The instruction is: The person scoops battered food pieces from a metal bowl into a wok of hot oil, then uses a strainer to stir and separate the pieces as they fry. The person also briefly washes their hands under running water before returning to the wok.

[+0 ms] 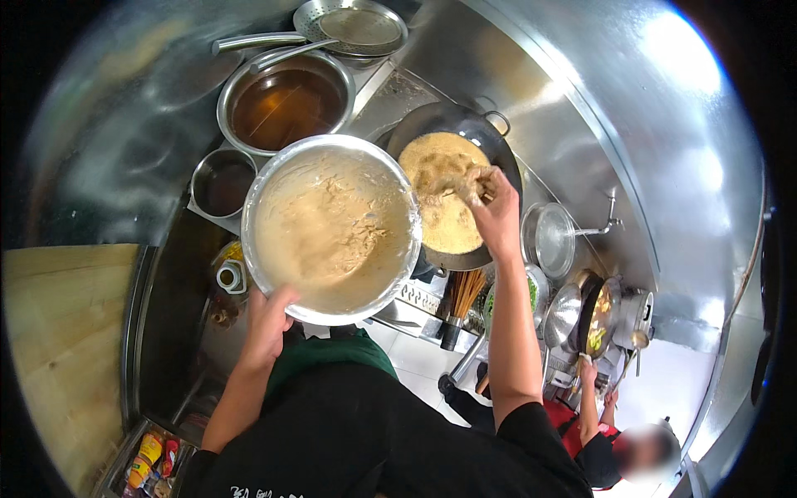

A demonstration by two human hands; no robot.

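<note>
My left hand grips the near-left rim of a steel mixing bowl, its thumb over the edge. Pale, wet batter with thin strips of food in it coats the bowl's inside. Over a black wok on the right is my right hand, its fingers smeared with batter and curled around battered food. Foaming yellow oil fills the wok, and browner lumps lie in the foam below my fingers. The bowl overlaps the wok's left side.
Behind the bowl stand a basin of brown liquid, a smaller pot and a perforated strainer. Skewers or chopsticks stand in a holder near my right forearm. Right of me, a co-worker holds a pan of food.
</note>
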